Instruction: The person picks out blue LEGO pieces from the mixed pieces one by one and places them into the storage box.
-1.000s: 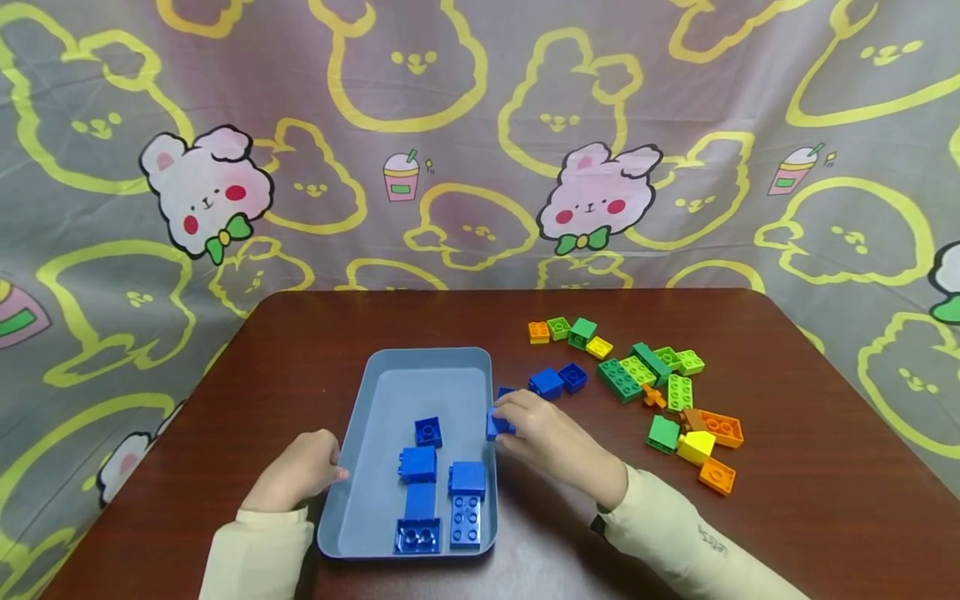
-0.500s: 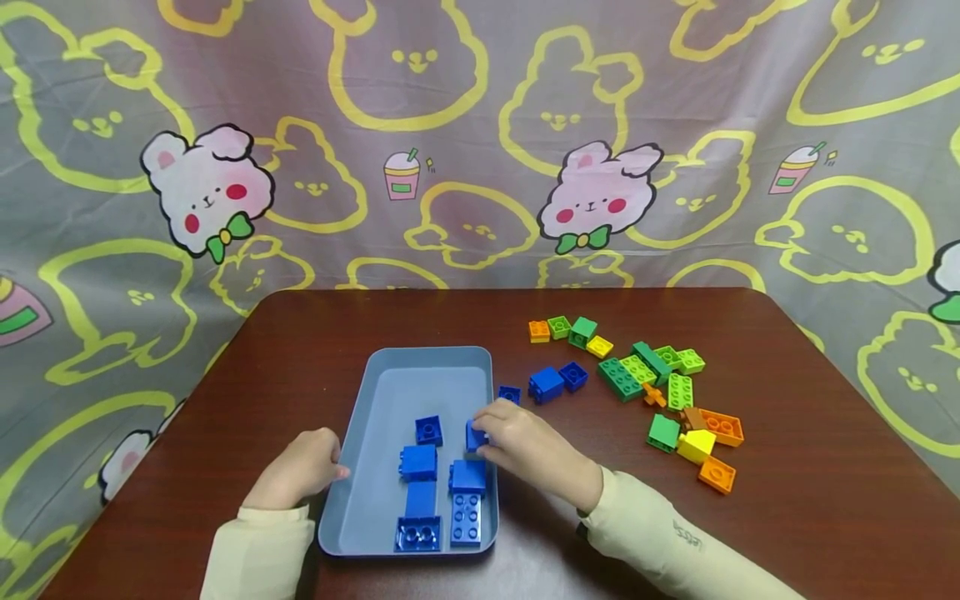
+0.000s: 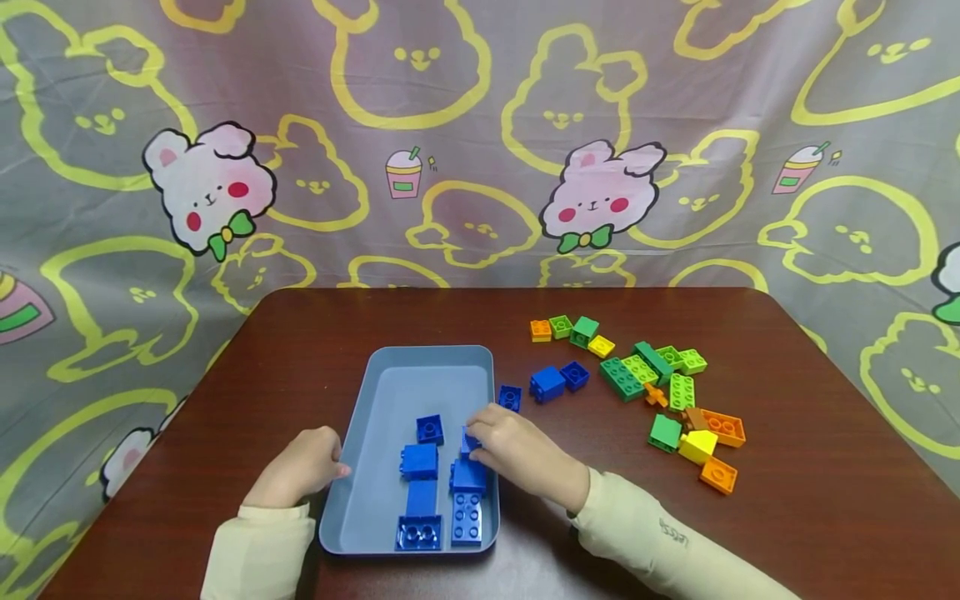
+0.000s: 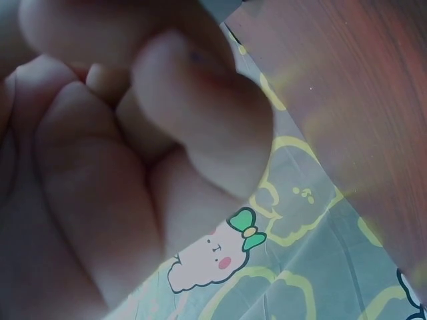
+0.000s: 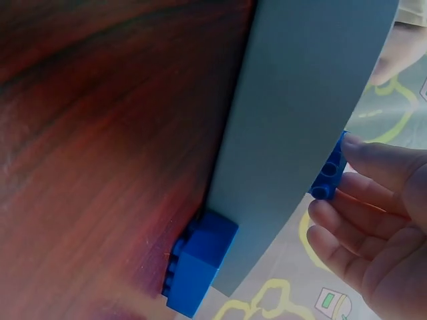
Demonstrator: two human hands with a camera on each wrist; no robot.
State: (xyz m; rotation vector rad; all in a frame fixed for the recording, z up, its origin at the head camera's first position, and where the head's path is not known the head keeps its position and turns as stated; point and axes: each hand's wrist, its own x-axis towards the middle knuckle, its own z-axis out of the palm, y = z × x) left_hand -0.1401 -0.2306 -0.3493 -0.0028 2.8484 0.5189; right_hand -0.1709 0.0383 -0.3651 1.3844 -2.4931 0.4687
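- Holding small studded blue plastic brick [image 5: 327,177] in right hand [image 3: 525,450]: thumb and fingers closed in a pinch, just inside the right rim of shallow blue-grey plastic tray [image 3: 427,383], lower centre of head frame.
- Can't tell whether already touching the tray floor. Best to lower gently till seated, then spread fingers; no dropping.
- Watch chunky blue plastic block [image 3: 468,477], right below in frame; could get nudged. Aim for the bare strip above it.
- Lift straight up after release, clear of the right rim, else risk dragging the tray.
- Also mind dark-blue hollow plastic brick [image 3: 510,397], on reddish-brown wooden tabletop [image 3: 787,433], just outside that rim.
- Fingers of left hand [image 3: 300,467] curled at the left rim, nothing visible in grasp. Can't confirm rim contact; worth bracing there lightly.
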